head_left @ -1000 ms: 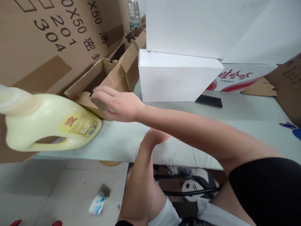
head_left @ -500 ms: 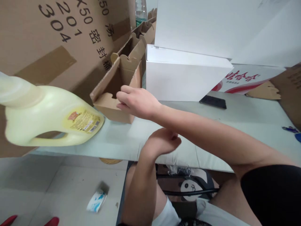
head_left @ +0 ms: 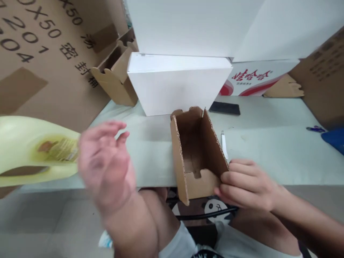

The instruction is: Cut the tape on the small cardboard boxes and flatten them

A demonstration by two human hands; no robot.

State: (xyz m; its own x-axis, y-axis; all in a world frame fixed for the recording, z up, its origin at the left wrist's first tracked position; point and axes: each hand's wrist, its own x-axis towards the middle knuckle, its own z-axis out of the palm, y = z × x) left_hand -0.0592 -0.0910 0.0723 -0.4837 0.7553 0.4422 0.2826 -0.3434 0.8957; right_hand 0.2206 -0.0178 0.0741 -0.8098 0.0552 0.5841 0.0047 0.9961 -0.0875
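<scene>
An open-topped brown cardboard box (head_left: 206, 184) stands at the front edge of the table, tall sides up and its inside bare. My right hand (head_left: 245, 184) grips the box's near right corner, fingers outside and curled round the edge. Off to the left, my left hand (head_left: 107, 166) is raised palm up, blurred, with fingers loosely apart and holding nothing. Behind it lies a pale yellow jug (head_left: 34, 150) with a yellow label, partly covered by that hand. To the right of the box is a slim white cutter-like tool (head_left: 224, 145).
White boxes (head_left: 177, 89) stand behind the work area. More brown cardboard boxes (head_left: 120, 87) stand at the back left, beside a large printed carton (head_left: 40, 93). A black phone (head_left: 225, 108) lies on the pale green table (head_left: 154, 154). Dark blue scissors-like handles (head_left: 315, 129) are at the right.
The brown box has come from the left to the front of the table, held by my right hand. My left hand has swung left and opened. The view has shifted right.
</scene>
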